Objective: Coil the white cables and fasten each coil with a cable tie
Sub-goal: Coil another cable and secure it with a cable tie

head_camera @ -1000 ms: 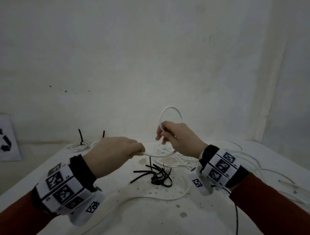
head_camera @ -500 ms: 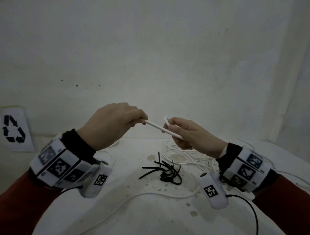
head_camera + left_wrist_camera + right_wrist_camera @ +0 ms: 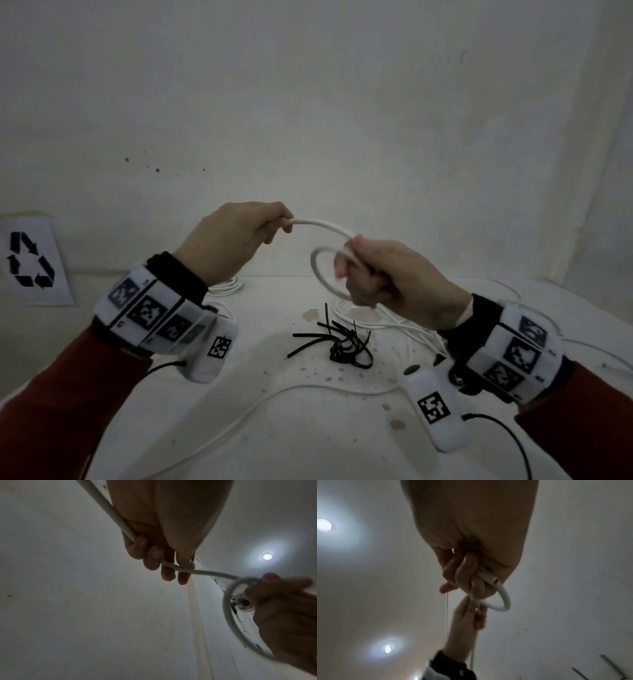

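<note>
Dim and grey throughout, with soft grain. Lit from above by round ceiling lamps (image 3: 267, 556), each ringed by a hazy white glare in the wrist views. Backlit there, leaving the left hand (image 3: 164, 524) and right hand (image 3: 471, 531) as dark, muddy shapes. Smeared by motion blur at the right fingers (image 3: 346, 274) and cable loop (image 3: 320, 270) in the head view. Bowed and stretched toward the edges. Faint, soft shadow on the table (image 3: 191, 445).

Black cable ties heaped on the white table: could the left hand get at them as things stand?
Probably not yet: the left hand grips the white cable. Nothing covers the black cable ties below.
</note>
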Demonstrator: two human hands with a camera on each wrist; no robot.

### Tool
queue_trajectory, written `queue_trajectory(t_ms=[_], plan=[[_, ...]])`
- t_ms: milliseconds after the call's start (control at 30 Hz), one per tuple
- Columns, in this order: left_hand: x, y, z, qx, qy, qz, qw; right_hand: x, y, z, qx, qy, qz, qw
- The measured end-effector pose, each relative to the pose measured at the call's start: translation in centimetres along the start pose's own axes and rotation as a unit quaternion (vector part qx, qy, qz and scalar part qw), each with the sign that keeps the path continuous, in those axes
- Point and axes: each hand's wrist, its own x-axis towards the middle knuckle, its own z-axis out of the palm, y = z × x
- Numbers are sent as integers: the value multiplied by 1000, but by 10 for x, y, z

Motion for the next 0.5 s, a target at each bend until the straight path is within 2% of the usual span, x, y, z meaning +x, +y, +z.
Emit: queue_trajectory(t_ms=[133, 267, 433, 500], plan=[[-9, 10, 30, -101, 14, -29, 994, 6, -10, 3, 170, 61, -77, 980], [-31, 5, 49, -119, 48, -77, 989, 1, -25, -13, 275, 124, -161, 940], [-53, -17, 54, -47, 59, -93, 993, -6, -32, -34, 392, 92, -233, 885], [-56, -16, 52, 9, 60, -73, 996, -2, -33, -34, 403, 105, -250, 874]])
